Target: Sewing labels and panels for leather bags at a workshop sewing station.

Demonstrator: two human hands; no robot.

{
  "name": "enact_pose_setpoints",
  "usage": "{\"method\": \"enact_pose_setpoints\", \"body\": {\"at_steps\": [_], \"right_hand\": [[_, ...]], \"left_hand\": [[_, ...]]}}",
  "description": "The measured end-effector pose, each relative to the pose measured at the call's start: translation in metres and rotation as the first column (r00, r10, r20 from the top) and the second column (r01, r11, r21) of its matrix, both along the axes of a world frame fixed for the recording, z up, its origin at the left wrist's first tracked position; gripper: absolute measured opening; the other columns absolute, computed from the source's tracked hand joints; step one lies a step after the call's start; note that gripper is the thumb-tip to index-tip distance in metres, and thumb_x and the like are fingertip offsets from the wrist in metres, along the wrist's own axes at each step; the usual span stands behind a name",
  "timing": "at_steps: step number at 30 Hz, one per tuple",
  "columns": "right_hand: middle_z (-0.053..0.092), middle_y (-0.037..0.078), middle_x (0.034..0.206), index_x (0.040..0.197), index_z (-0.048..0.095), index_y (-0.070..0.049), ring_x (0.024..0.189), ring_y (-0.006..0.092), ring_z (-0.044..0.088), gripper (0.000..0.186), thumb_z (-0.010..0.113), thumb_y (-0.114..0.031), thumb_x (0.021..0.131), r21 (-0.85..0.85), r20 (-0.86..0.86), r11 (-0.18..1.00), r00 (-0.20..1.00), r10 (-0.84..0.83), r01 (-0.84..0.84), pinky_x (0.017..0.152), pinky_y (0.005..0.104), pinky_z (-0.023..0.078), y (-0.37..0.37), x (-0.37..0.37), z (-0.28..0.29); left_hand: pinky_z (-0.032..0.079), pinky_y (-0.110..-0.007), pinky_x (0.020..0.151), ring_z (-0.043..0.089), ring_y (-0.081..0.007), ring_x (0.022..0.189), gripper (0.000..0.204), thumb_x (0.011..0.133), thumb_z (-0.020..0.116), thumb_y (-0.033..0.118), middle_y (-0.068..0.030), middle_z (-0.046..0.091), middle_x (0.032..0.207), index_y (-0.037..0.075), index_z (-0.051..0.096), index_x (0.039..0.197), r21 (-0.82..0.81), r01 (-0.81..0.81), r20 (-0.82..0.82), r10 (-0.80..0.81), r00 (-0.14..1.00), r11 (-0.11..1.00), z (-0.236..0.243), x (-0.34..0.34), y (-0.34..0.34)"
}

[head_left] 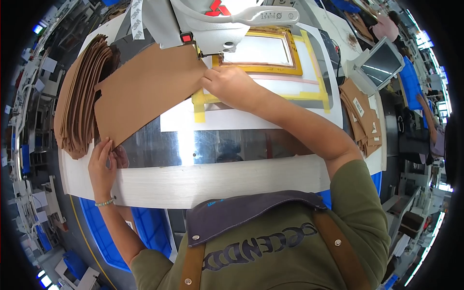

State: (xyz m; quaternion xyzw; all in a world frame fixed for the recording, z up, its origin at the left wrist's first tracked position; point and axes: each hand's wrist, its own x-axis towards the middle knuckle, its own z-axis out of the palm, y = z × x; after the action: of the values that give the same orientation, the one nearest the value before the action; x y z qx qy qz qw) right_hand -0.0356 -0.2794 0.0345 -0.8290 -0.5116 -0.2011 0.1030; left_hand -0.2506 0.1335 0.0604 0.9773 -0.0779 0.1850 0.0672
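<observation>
The person's right hand (229, 87) is pinching the right end of a brown panel (145, 92), fingers drawn in and thumb closing the grip, just beside the needle area of a machine head (208, 24); the left hand (103, 157) is holding the panel's lower left corner, fingers half curled and seeming to pinch only lightly; the panel is slanting between the 2 hands, its upper edge running toward the machine. The step in hand is probably lining up the panel at the machine; the next move is likely calling for a small, flat slide of that right end, the left hand steadying the tail. As for edges, a fanned stack of brown pieces (79, 101) is crowding the panel's left side; a yellow-edged frame (297, 53) on a white sheet (241, 119) is limiting room to the right, and the machine head is overhanging the top; the widest open room is lying nearer the body, where the shiny plate (150, 149) and the tabletop (217, 181) are leaving space for swinging the panel.
</observation>
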Motion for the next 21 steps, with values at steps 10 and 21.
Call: {"method": "enact_pose_setpoints", "body": {"at_steps": [10, 21], "right_hand": [[0.064, 0.001, 0.093, 0.089, 0.07, -0.011, 0.099, 0.0182, 0.064, 0.013, 0.076, -0.013, 0.078, -0.02, 0.177, 0.999, 0.984, -0.025, 0.029, 0.074, 0.0327, 0.059, 0.003, -0.016, 0.008], [0.064, 0.001, 0.092, 0.091, 0.07, -0.011, 0.093, 0.0189, 0.065, 0.019, 0.078, -0.012, 0.074, 0.039, 0.142, 0.997, 0.987, -0.069, 0.064, 0.069, 0.0317, 0.057, -0.009, -0.016, 0.003]], "left_hand": [[0.059, -0.043, 0.091, 0.072, -0.0336, 0.106, 0.031, 0.094, 0.071, 0.0, -0.0143, 0.074, 0.12, -0.003, 0.072, 0.125, 0.215, 0.039, 0.004, -0.041, 0.999, 0.976, -0.006, -0.003, 0.008], [0.059, -0.041, 0.089, 0.071, -0.0322, 0.105, 0.032, 0.092, 0.07, -0.001, -0.0129, 0.072, 0.117, -0.003, 0.07, 0.124, 0.26, -0.042, -0.009, 0.046, 0.999, 0.965, -0.014, 0.012, -0.004]]}}
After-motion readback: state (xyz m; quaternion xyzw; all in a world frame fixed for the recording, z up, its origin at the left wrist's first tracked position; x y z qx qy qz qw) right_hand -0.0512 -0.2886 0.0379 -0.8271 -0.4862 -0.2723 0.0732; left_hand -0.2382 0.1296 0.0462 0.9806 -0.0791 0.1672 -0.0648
